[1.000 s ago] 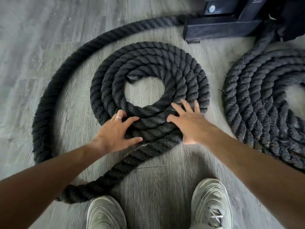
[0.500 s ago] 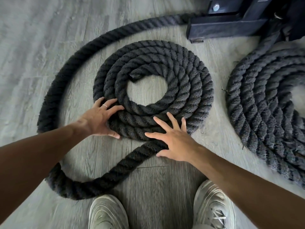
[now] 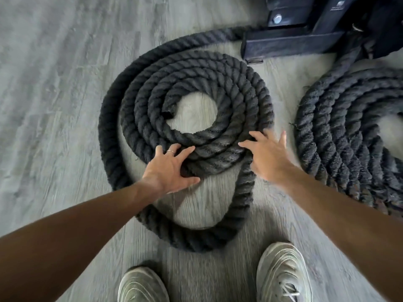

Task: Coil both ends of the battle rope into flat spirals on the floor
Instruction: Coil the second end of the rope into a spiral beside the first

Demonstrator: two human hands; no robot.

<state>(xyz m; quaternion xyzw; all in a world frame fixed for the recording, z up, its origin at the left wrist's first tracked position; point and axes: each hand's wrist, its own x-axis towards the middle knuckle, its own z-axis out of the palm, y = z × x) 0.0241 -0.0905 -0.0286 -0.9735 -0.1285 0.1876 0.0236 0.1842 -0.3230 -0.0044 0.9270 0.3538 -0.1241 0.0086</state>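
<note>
A thick black battle rope lies on the grey wood floor. Its left end forms a flat spiral (image 3: 196, 83) with a bare hole in the middle and the rope tip on the inner left. A loose outer loop (image 3: 196, 238) swings round the spiral's left side and near edge, down toward my shoes. My left hand (image 3: 172, 168) rests flat, fingers spread, on the spiral's near-left edge. My right hand (image 3: 268, 155), fingers apart and blurred, presses on the near-right edge. A second coiled spiral (image 3: 340, 131) lies at the right, partly cut off.
A black metal equipment base (image 3: 290, 43) with a bolt stands at the back right; the rope runs behind it. My two grey sneakers (image 3: 283, 273) stand at the bottom edge, close to the loose loop. Grey plank floor stretches to the left.
The spiral has turned and the loose outer loop has drawn in tighter around it. Both hands have shifted right along the near edge.
</note>
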